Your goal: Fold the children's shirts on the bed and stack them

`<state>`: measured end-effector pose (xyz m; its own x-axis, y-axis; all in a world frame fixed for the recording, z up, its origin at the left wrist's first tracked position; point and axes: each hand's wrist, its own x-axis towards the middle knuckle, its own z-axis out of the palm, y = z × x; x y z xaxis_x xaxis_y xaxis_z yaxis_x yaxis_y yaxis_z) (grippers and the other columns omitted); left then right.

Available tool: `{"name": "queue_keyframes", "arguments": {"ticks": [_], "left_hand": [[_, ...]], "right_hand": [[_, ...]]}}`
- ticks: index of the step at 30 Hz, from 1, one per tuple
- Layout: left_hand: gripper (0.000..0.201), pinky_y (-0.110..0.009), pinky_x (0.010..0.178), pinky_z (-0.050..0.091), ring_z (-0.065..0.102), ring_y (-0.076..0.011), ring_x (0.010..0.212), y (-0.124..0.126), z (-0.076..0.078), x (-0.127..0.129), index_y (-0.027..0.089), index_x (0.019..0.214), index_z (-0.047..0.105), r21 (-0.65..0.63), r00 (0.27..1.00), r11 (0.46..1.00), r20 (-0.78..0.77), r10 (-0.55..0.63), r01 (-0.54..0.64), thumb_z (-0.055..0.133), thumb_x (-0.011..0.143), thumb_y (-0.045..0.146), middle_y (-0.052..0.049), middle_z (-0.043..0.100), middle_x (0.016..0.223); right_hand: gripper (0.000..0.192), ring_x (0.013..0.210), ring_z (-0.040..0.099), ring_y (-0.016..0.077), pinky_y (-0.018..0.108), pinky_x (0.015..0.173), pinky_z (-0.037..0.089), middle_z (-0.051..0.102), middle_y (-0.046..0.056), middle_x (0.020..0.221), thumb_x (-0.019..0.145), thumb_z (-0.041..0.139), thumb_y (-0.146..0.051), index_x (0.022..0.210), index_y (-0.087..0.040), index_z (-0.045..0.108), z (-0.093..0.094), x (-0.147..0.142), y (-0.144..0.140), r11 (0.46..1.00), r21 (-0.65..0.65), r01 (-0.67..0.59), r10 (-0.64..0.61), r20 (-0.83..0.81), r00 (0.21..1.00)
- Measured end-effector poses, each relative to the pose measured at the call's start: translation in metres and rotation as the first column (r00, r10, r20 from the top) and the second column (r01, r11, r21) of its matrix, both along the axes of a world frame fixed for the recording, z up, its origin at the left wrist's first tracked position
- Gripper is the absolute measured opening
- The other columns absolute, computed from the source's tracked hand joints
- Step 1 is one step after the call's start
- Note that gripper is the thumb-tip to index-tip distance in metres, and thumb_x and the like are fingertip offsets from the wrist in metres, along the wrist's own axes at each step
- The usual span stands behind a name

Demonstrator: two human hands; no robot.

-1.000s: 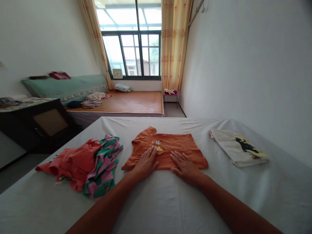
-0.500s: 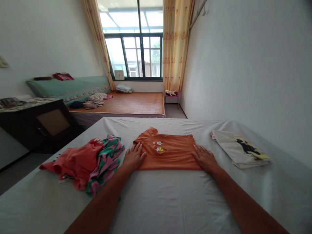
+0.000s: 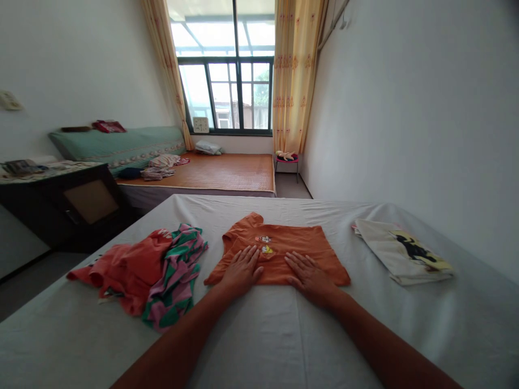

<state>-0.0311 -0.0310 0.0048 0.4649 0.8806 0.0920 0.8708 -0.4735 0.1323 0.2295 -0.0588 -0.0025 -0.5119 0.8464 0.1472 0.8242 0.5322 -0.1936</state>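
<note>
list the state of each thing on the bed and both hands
orange shirt: folded, lying flat
left hand: open, palm down on the orange shirt
right hand: open, palm down on the orange shirt
red garment: crumpled, unfolded
green and pink garment: crumpled, lying against the red garment
white shirt: folded flat, apart from the rest

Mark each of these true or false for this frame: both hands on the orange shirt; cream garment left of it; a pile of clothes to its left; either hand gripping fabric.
1. Both hands lie flat on the orange shirt: left hand, right hand. True.
2. The cream folded garment lies left of it. False: it lies to the right.
3. A pile of clothes sits to its left. True.
4. A hand grips fabric. False: both palms are open.
</note>
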Motion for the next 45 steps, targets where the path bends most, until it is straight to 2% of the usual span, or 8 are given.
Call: {"name": "queue_keyframes", "arguments": {"ticks": [7, 21, 23, 25, 28, 31, 35, 45], "left_hand": [[0.059, -0.043, 0.115, 0.019, 0.022, -0.0249, 0.144, 0.013, 0.008, -0.022, 0.019, 0.146, 0.036, -0.010, 0.994, 0.994, -0.024, 0.108, -0.108, 0.028, 0.096, 0.049, -0.008, 0.029, 0.154], [0.052, -0.049, 0.112, 0.024, 0.029, -0.0283, 0.140, 0.023, 0.010, -0.045, 0.025, 0.144, 0.040, 0.020, 0.969, 0.969, -0.003, 0.246, -0.246, 0.033, 0.095, 0.041, -0.004, 0.037, 0.151], [0.047, -0.048, 0.114, 0.021, 0.029, -0.0268, 0.141, 0.023, 0.010, -0.041, 0.025, 0.138, 0.048, 0.105, 0.975, 0.970, 0.022, 0.220, -0.221, 0.035, 0.094, 0.036, -0.004, 0.041, 0.149], [0.044, -0.045, 0.116, 0.018, 0.028, -0.0247, 0.141, 0.020, 0.010, -0.034, 0.023, 0.132, 0.055, 0.179, 0.988, 0.972, 0.050, 0.145, -0.151, 0.034, 0.095, 0.031, -0.006, 0.044, 0.147], [0.045, -0.042, 0.116, 0.019, 0.031, -0.0230, 0.140, 0.014, 0.008, -0.021, 0.020, 0.132, 0.055, 0.140, 0.997, 0.990, 0.075, 0.013, -0.023, 0.030, 0.097, 0.034, -0.007, 0.044, 0.147], [0.051, -0.042, 0.116, 0.021, 0.030, -0.0222, 0.140, 0.010, 0.004, -0.013, 0.019, 0.141, 0.045, 0.048, 0.997, 0.998, 0.065, -0.034, 0.031, 0.029, 0.098, 0.042, -0.008, 0.039, 0.150], [0.056, -0.042, 0.116, 0.020, 0.024, -0.0225, 0.143, 0.013, 0.002, -0.019, 0.019, 0.145, 0.039, 0.008, 0.999, 1.000, 0.033, -0.007, 0.007, 0.027, 0.098, 0.046, -0.007, 0.032, 0.153], [0.053, -0.044, 0.114, 0.026, 0.027, -0.0243, 0.142, 0.024, 0.009, -0.041, 0.019, 0.144, 0.040, 0.004, 0.985, 0.985, -0.002, 0.173, -0.173, 0.033, 0.096, 0.041, -0.005, 0.033, 0.153]], "right_hand": [[0.059, 0.142, 0.027, 0.0209, 0.046, 0.115, 0.019, 0.033, 0.004, 0.153, 0.096, 0.025, -0.054, 0.149, -0.027, 0.031, -0.006, 0.044, 0.017, 0.978, 0.014, 0.208, -0.209, 0.037, 0.977], [0.054, 0.138, 0.033, 0.0258, 0.048, 0.112, 0.024, 0.043, 0.007, 0.147, 0.095, 0.027, -0.041, 0.142, -0.018, 0.043, -0.021, 0.095, 0.036, 0.845, 0.160, 0.511, -0.525, 0.059, 0.849], [0.052, 0.141, 0.028, 0.0274, 0.050, 0.114, 0.020, 0.043, 0.010, 0.147, 0.095, 0.030, -0.033, 0.141, -0.016, 0.045, -0.014, 0.085, 0.031, 0.842, 0.233, 0.487, -0.505, 0.021, 0.863], [0.051, 0.143, 0.023, 0.0255, 0.047, 0.115, 0.018, 0.038, 0.008, 0.150, 0.094, 0.030, -0.027, 0.143, -0.017, 0.043, -0.006, 0.066, 0.025, 0.890, 0.263, 0.373, -0.386, -0.004, 0.923], [0.050, 0.142, 0.026, 0.0202, 0.041, 0.115, 0.022, 0.037, 0.003, 0.151, 0.097, 0.028, -0.033, 0.145, -0.022, 0.040, 0.000, 0.034, 0.015, 0.982, 0.149, 0.116, -0.117, -0.004, 0.993], [0.053, 0.142, 0.027, 0.0193, 0.042, 0.116, 0.021, 0.035, 0.001, 0.152, 0.098, 0.027, -0.046, 0.147, -0.027, 0.036, -0.003, 0.018, 0.011, 1.000, 0.019, 0.025, -0.025, -0.014, 1.000], [0.056, 0.142, 0.027, 0.0196, 0.045, 0.116, 0.020, 0.034, 0.001, 0.153, 0.097, 0.025, -0.051, 0.149, -0.029, 0.030, -0.009, 0.033, 0.019, 0.993, -0.008, 0.116, -0.116, 0.003, 0.993], [0.054, 0.139, 0.034, 0.0209, 0.041, 0.113, 0.027, 0.041, 0.003, 0.149, 0.096, 0.026, -0.045, 0.144, -0.024, 0.041, -0.031, 0.093, 0.040, 0.910, 0.141, 0.390, -0.401, 0.064, 0.914]]}}
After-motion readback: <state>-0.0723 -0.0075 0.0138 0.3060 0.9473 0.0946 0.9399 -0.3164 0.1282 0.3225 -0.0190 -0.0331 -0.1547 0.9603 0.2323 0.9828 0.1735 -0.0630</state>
